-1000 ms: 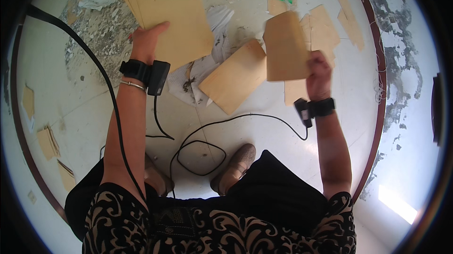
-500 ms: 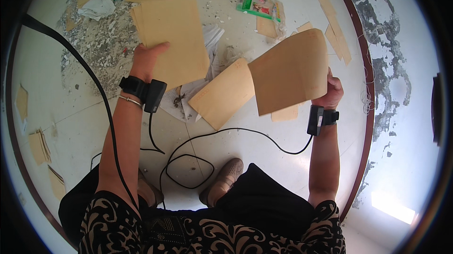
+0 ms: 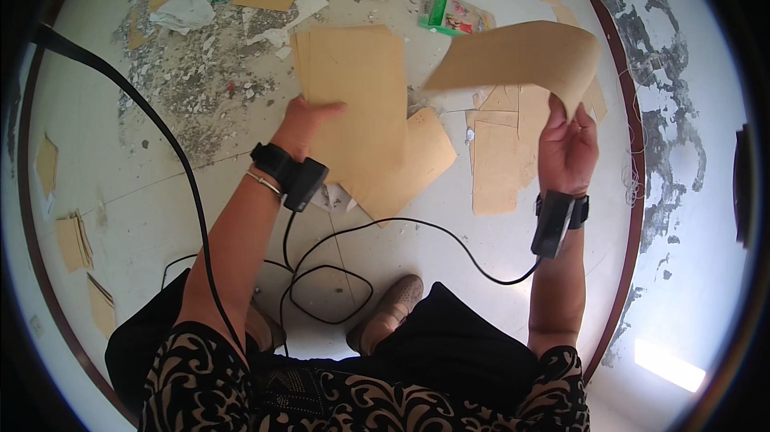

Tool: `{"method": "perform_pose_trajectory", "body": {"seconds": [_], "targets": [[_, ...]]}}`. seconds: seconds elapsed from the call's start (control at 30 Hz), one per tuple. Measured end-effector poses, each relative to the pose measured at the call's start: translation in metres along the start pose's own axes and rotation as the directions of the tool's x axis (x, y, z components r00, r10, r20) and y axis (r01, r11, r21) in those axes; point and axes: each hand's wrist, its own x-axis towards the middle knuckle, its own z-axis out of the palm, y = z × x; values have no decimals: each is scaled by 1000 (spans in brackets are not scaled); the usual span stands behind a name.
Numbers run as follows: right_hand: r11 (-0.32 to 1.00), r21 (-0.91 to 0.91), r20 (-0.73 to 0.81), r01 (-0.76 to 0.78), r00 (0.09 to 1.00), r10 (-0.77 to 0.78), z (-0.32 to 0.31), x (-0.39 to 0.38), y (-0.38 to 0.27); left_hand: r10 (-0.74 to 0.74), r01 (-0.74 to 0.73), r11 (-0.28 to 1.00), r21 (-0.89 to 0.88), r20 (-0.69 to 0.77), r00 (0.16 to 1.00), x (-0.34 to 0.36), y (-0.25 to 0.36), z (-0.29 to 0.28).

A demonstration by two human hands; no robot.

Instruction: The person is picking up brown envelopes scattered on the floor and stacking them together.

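Note:
My left hand (image 3: pixel 303 125) grips a small stack of brown kraft envelopes (image 3: pixel 357 83) by its left edge, thumb on top. Below that stack another envelope (image 3: pixel 433 151) lies on the floor, partly covered. My right hand (image 3: pixel 569 147) pinches the right end of one brown envelope (image 3: pixel 513 51) held in the air; the paper curls over and its free end points left. Beneath it, several flat brown envelopes (image 3: pixel 496 163) overlap on the floor. A black device on a strap sits on each wrist.
Grey rubble and flakes (image 3: pixel 196 95) cover the floor at far left, with a crumpled white sheet (image 3: pixel 183 11). A green-edged plastic packet (image 3: pixel 453 13) lies at the back. Black cable (image 3: pixel 433 225) loops near my shoes. Small envelope piles (image 3: pixel 74 241) lie at left; a peeling wall (image 3: pixel 678 143) stands right.
My left hand and its stack have moved right, over the floor envelope. The right hand has turned palm up and shifted slightly right; its envelope has swung up and curled, uncovering envelopes below.

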Motion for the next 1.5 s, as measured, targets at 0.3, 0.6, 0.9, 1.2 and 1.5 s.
{"method": "perform_pose_trajectory", "body": {"seconds": [0.3, 0.6, 0.9, 1.2, 1.5], "targets": [[892, -195, -472, -408, 836, 280, -54, -83, 133, -34, 42, 942, -334, 31, 999, -5, -38, 46], [794, -100, -566, -599, 691, 450, -10, -110, 176, -36, -18, 916, -401, -127, 991, -14, -30, 56], [738, -171, -574, -652, 675, 463, -3, -101, 183, 196, -167, 884, -437, 20, 980, -21, -15, 59], [483, -535, -460, -694, 718, 523, -53, -79, 170, 409, -373, 819, 435, 14, 913, -2, 0, 11], [-464, -885, 12, 21, 1000, 23, -182, -6, 117, 326, -403, 874, -270, -289, 900, 8, 42, -31]]}}
